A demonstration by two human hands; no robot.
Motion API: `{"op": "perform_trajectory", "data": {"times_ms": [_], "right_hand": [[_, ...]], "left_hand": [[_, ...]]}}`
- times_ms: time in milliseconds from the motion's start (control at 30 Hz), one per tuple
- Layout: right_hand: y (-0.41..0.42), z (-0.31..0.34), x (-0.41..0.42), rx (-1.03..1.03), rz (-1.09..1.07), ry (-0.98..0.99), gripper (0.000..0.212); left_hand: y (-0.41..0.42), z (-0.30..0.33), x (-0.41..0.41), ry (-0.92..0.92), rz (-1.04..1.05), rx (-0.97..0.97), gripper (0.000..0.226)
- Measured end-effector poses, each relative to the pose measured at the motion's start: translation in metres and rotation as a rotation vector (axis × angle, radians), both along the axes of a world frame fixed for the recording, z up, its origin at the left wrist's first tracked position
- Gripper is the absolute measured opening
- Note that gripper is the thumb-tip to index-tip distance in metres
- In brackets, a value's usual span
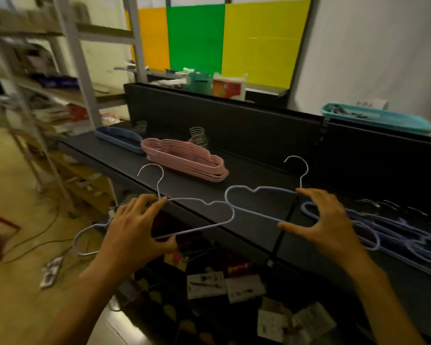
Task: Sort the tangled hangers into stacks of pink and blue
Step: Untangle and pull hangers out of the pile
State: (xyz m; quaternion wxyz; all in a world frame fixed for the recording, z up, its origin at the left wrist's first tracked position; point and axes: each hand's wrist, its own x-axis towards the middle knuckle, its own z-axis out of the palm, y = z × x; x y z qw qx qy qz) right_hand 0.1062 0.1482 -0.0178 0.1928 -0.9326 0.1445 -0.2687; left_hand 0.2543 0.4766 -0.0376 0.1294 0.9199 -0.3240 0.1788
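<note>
Blue hangers, one in each hand here. The left hand (132, 225) pinches a blue hanger (197, 215) between thumb and fingers, held off the front edge of the black shelf (234, 185). The right hand (326, 220) grips a second blue hanger (246, 195) the same way, over the shelf top. A loose pile of blue hangers (396, 235) lies on the shelf just right of that hand. The pink stack (184, 158) sits neat further back, with a small blue stack (120, 138) just beyond it. A teal tray (378, 118) rests up on the back ledge.
</note>
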Motion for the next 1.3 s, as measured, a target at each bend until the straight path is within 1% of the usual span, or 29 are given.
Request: {"op": "perform_trajectory", "data": {"times_ms": [167, 300, 400, 500, 667, 767, 833, 900, 967, 1067, 1133, 1200, 1300], "right_hand": [[0.046, 0.0, 0.076, -0.027, 0.056, 0.037, 0.087], [0.079, 0.003, 0.14, -0.056, 0.077, 0.014, 0.092], [0.099, 0.004, 0.186, -0.054, 0.095, 0.014, 0.092], [0.116, 0.003, 0.233, -0.079, 0.117, 0.016, 0.098], [0.137, 0.013, 0.307, -0.1, 0.083, 0.033, 0.093], [0.146, 0.019, 0.346, -0.141, 0.052, 0.034, 0.097], [0.151, 0.021, 0.367, -0.138, 0.028, 0.048, 0.092], [0.153, 0.022, 0.383, -0.139, -0.004, 0.052, 0.09], [0.153, 0.024, 0.396, -0.143, -0.041, 0.071, 0.092], [0.154, 0.026, 0.412, -0.106, -0.087, 0.097, 0.097], [0.158, 0.026, 0.421, -0.088, -0.127, 0.104, 0.096], [0.161, 0.024, 0.43, -0.091, -0.175, 0.118, 0.094], [0.167, 0.022, 0.443, -0.103, -0.258, 0.135, 0.1]], "left_hand": [[0.053, -0.005, 0.049, 0.022, 0.069, -0.025, 0.083], [0.088, -0.008, 0.092, 0.03, 0.115, -0.018, 0.087], [0.108, -0.009, 0.132, 0.03, 0.125, -0.018, 0.09], [0.121, -0.005, 0.18, 0.025, 0.115, -0.029, 0.088], [0.134, 0.007, 0.267, 0.034, 0.077, -0.003, 0.089], [0.136, 0.014, 0.315, 0.029, 0.042, -0.007, 0.089], [0.135, 0.02, 0.343, 0.034, 0.015, -0.017, 0.09], [0.132, 0.025, 0.369, 0.043, -0.024, -0.033, 0.088], [0.127, 0.026, 0.394, 0.075, -0.07, -0.031, 0.088], [0.118, 0.022, 0.43, 0.128, -0.128, 0.018, 0.088], [0.113, 0.02, 0.453, 0.159, -0.161, 0.05, 0.089], [0.109, 0.017, 0.477, 0.188, -0.191, 0.056, 0.089], [0.105, 0.014, 0.514, 0.232, -0.272, 0.058, 0.09]]}}
